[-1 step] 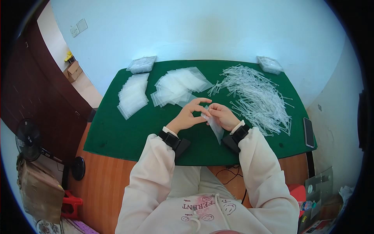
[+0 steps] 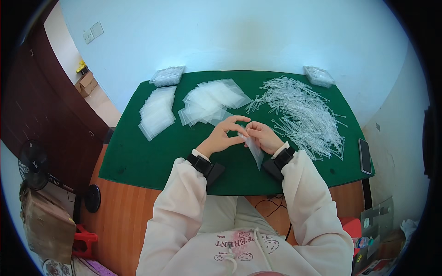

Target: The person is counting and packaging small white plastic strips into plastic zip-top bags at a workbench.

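Note:
A small clear zip bag [image 2: 254, 155] hangs slantwise between my hands above the front half of the green table. The upper end of the bag is pinched by my right hand [image 2: 261, 137], thumb against fingers. On its other side, my left hand [image 2: 224, 137] grips the bag's edge between thumb and a finger, with the index finger raised and bent above. The fingertips partly hide the bag's upper end. Beyond my hands lies a fanned pile of clear flat bags [image 2: 212, 99]. A large heap of clear plastic sticks with looped ends [image 2: 308, 115] spreads to the right.
Another fan of clear bags [image 2: 158, 112] lies left on the green tablecloth [image 2: 138, 161]. Filled bags stand at the back left [image 2: 167, 76] and back right [image 2: 319, 76] corners. A phone [image 2: 364, 156] rests at the right edge. The wall borders the table's far side.

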The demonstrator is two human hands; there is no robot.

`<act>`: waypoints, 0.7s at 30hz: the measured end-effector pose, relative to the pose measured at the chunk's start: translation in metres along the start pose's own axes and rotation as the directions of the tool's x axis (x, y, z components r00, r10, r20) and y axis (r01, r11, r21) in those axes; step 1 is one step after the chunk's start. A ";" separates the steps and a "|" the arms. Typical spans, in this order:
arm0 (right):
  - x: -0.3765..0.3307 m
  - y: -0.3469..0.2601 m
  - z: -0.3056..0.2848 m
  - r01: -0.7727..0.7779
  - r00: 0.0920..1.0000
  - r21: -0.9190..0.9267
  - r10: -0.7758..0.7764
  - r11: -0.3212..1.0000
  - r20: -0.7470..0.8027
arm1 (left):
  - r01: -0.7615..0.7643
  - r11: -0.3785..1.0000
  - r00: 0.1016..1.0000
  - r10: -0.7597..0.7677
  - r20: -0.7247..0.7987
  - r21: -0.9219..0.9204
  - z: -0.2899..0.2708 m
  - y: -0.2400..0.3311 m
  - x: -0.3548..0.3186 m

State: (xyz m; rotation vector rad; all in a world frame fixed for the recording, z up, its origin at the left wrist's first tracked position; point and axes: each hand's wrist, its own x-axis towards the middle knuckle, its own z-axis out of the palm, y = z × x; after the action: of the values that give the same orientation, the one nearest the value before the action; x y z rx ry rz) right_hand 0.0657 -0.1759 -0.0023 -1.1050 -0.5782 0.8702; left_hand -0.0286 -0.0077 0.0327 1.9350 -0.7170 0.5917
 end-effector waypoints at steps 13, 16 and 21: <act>-0.008 -0.013 0.009 -0.015 1.000 0.094 0.016 0.995 -0.013 | 0.637 0.694 0.766 -0.621 0.169 -0.336 -0.003 -0.005 -0.003; -0.008 -0.011 0.009 0.010 1.000 -0.002 -0.010 1.000 -0.004 | 0.646 0.699 0.759 -0.629 0.165 -0.308 0.005 -0.007 -0.003; -0.005 -0.009 0.006 0.020 0.997 -0.132 -0.029 0.991 -0.067 | 0.650 0.676 0.746 -0.654 0.124 -0.347 0.010 -0.008 -0.002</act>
State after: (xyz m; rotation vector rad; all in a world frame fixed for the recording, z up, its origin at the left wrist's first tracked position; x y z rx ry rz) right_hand 0.0608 -0.1790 0.0078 -1.2391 -0.5975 0.7785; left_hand -0.0233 -0.0129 0.0227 1.6630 -0.0667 0.0022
